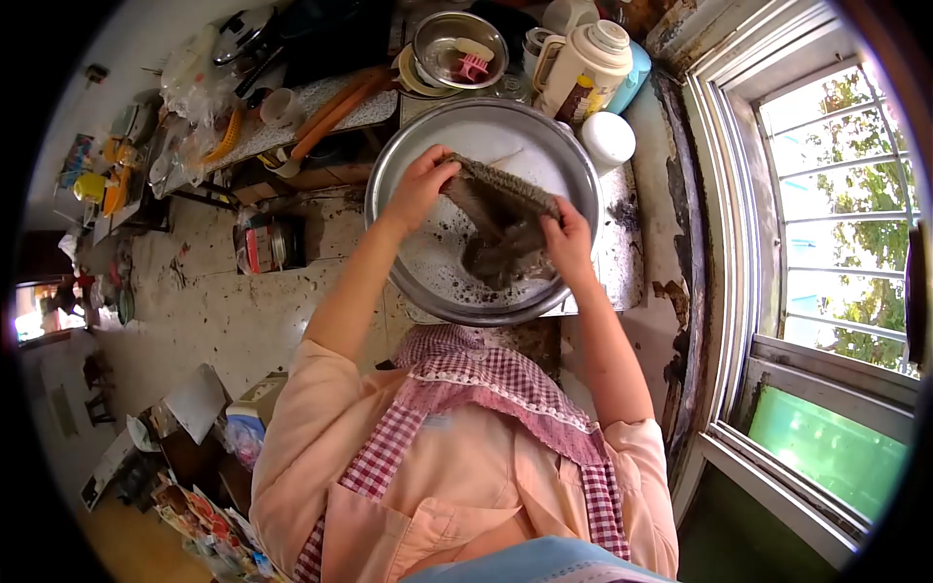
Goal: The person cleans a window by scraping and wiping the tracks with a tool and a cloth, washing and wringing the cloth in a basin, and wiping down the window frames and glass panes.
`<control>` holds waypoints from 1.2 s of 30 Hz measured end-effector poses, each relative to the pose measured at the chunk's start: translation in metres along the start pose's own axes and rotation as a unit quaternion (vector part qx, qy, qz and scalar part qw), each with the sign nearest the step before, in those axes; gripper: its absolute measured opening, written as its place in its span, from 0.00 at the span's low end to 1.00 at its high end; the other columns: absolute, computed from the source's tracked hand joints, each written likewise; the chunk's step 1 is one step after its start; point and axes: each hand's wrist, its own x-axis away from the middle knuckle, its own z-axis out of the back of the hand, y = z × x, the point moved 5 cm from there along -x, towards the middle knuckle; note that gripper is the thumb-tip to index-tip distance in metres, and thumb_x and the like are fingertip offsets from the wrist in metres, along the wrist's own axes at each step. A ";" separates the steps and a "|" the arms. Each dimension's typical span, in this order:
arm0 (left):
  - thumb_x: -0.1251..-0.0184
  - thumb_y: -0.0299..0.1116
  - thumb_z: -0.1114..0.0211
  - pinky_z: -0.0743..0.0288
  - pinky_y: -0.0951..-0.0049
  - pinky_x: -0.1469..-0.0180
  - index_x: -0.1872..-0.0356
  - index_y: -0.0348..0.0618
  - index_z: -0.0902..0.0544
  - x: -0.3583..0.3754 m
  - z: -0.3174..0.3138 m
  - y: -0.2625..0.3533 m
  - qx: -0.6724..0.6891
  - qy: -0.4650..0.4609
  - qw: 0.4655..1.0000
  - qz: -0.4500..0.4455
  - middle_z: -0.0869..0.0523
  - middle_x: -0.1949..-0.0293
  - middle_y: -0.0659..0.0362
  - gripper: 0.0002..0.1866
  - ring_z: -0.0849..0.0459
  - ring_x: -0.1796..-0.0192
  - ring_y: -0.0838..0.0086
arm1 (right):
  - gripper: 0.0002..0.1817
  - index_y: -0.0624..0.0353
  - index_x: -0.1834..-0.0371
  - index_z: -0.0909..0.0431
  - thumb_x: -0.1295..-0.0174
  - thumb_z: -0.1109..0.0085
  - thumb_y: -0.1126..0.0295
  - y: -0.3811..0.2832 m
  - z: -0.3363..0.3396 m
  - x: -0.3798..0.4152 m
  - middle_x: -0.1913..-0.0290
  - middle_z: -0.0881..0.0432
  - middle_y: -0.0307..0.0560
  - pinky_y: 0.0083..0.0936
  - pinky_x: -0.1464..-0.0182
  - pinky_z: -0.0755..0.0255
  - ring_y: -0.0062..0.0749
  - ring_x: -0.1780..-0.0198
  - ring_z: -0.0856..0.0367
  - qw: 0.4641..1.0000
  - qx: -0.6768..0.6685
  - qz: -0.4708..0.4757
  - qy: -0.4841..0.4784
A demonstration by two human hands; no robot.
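A dark brown, wet-looking cloth with a ribbed, knit-like edge is stretched between my two hands over a wide metal basin. Pinched at the cloth's upper left corner is my left hand, fingers closed. My right hand grips the other end of the ribbed edge, lower and to the right. The cloth's body sags toward the basin floor. Below it lies a murky dark patch, and black crumbs are scattered over the pale basin floor.
Behind the basin stand a steel bowl with a pink brush inside and a beige thermos. A white round-lidded container sits by the basin's right rim. To the right is a barred window; a cluttered counter runs left.
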 end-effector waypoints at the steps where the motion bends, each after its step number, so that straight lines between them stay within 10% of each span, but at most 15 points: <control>1: 0.36 0.33 0.43 0.33 0.77 0.64 0.59 0.41 0.24 -0.004 0.008 0.003 -0.120 -0.020 0.991 -0.058 0.22 0.69 0.64 0.09 0.27 0.66 0.81 | 0.15 0.65 0.50 0.26 0.42 0.47 0.77 -0.020 0.001 -0.003 0.63 0.19 0.52 0.26 0.55 0.30 0.33 0.61 0.22 0.999 -0.017 0.009 -0.027; 13: 0.47 0.31 0.35 0.25 0.64 0.48 0.65 0.42 0.18 -0.016 -0.023 -0.148 -0.732 -0.155 0.648 -0.141 0.26 0.51 0.54 0.09 0.25 0.48 0.60 | 0.17 0.48 0.48 0.24 0.41 0.51 0.69 0.112 -0.050 0.016 0.62 0.21 0.58 0.39 0.49 0.29 0.52 0.56 0.22 0.840 0.530 -0.051 -0.106; 19: 0.45 0.31 0.35 0.27 0.65 0.56 0.70 0.37 0.23 -0.003 -0.032 -0.081 -0.482 -0.132 0.855 -0.136 0.25 0.61 0.56 0.08 0.23 0.59 0.61 | 0.13 0.62 0.52 0.29 0.40 0.50 0.75 0.052 -0.038 0.000 0.64 0.21 0.61 0.40 0.54 0.29 0.53 0.57 0.21 0.965 0.256 -0.018 -0.063; 23: 0.43 0.34 0.34 0.29 0.69 0.57 0.72 0.36 0.24 0.013 -0.054 0.012 -0.290 -0.144 0.932 -0.162 0.26 0.62 0.57 0.11 0.23 0.63 0.67 | 0.28 0.57 0.42 0.33 0.49 0.39 0.76 -0.060 -0.029 -0.002 0.59 0.22 0.55 0.32 0.53 0.29 0.44 0.58 0.22 0.990 0.068 0.007 -0.126; 32: 0.57 0.36 0.22 0.35 0.71 0.39 0.38 0.44 0.35 0.030 -0.053 0.023 -0.206 -0.190 0.927 -0.250 0.26 0.42 0.61 0.42 0.27 0.42 0.71 | 0.15 0.62 0.57 0.25 0.50 0.41 0.78 -0.191 -0.012 -0.001 0.59 0.22 0.51 0.30 0.52 0.31 0.39 0.56 0.23 0.977 0.102 0.182 -0.051; 33: 0.54 0.33 0.23 0.35 0.69 0.38 0.38 0.42 0.34 0.034 -0.062 0.006 -0.132 -0.244 0.957 -0.090 0.26 0.41 0.58 0.40 0.28 0.40 0.70 | 0.15 0.62 0.57 0.25 0.49 0.40 0.78 -0.192 -0.009 -0.002 0.59 0.22 0.50 0.29 0.52 0.30 0.37 0.57 0.23 0.982 0.073 0.167 -0.045; 36: 0.52 0.30 0.25 0.33 0.71 0.40 0.40 0.38 0.32 0.005 -0.053 -0.046 -0.104 -0.199 0.975 0.009 0.24 0.45 0.55 0.36 0.26 0.43 0.70 | 0.16 0.62 0.54 0.27 0.46 0.40 0.73 -0.161 0.014 -0.015 0.62 0.20 0.50 0.28 0.54 0.29 0.34 0.58 0.22 0.998 0.035 0.056 0.004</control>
